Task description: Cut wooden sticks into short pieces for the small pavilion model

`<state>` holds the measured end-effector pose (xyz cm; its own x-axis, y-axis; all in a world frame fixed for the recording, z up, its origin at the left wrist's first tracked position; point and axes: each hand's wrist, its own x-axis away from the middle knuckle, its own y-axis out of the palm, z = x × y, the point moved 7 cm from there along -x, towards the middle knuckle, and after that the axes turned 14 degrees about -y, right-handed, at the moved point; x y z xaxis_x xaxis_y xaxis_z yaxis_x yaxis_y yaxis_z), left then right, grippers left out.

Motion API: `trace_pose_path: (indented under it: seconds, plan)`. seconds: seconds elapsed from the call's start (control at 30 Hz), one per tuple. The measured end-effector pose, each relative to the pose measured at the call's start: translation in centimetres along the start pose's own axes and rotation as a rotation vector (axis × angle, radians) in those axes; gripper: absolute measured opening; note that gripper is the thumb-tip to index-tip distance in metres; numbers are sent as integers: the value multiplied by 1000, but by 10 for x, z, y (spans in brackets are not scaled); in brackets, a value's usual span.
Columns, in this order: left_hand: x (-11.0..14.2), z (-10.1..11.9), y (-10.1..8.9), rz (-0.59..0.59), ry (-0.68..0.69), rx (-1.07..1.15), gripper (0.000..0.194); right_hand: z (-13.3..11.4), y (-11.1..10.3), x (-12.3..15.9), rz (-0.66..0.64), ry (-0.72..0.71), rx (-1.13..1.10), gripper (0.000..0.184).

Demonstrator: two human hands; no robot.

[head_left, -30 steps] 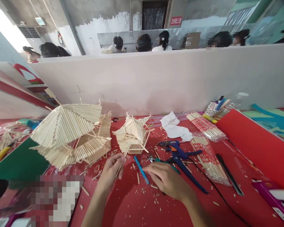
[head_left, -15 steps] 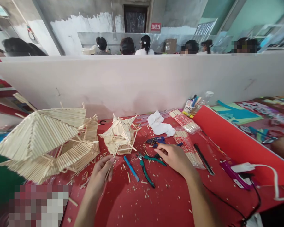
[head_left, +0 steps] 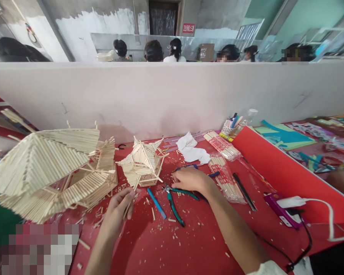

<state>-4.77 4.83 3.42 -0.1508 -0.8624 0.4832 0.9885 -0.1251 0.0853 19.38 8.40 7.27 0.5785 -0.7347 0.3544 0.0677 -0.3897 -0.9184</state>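
My left hand (head_left: 120,203) is closed on thin wooden sticks, in front of a small model pavilion (head_left: 145,162) built of such sticks. The sticks' upper ends point towards its base; whether they touch it I cannot tell. My right hand (head_left: 193,179) reaches over a blue-handled tool (head_left: 215,174), covering most of it. Its fingers bend down at the tool's head, and their grip is hidden. Just below this hand lie green-handled cutting pliers (head_left: 176,208), jaws towards the pavilion. A blue stick-like piece (head_left: 157,203) lies between my hands.
A larger stick pavilion (head_left: 48,168) stands at left. White tissue (head_left: 192,148) and bagged sticks (head_left: 226,179) lie behind and right of my right hand. A black cutter (head_left: 244,192), purple power strip (head_left: 283,210) and red board (head_left: 286,172) are further right. Wood scraps litter the table.
The view has turned right. My right hand has moved from above the pliers and blue piece to the blue-handled tool, uncovering the pliers. My left hand still holds the sticks.
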Motion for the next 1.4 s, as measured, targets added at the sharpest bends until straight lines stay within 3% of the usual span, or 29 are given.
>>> trace_pose_path:
  seconds: [0.2, 0.7, 1.4]
  plan:
    - [1, -1, -1, 36, -4, 12, 44, -28, 12, -10, -30, 67, 69, 55]
    - [3, -2, 0, 36, -5, 42, 41, -24, 10, -5, -4, 4, 56, 38]
    - [7, 2, 7, 15, -33, 23, 47, -25, 9, -5, -1, -51, 45, 35]
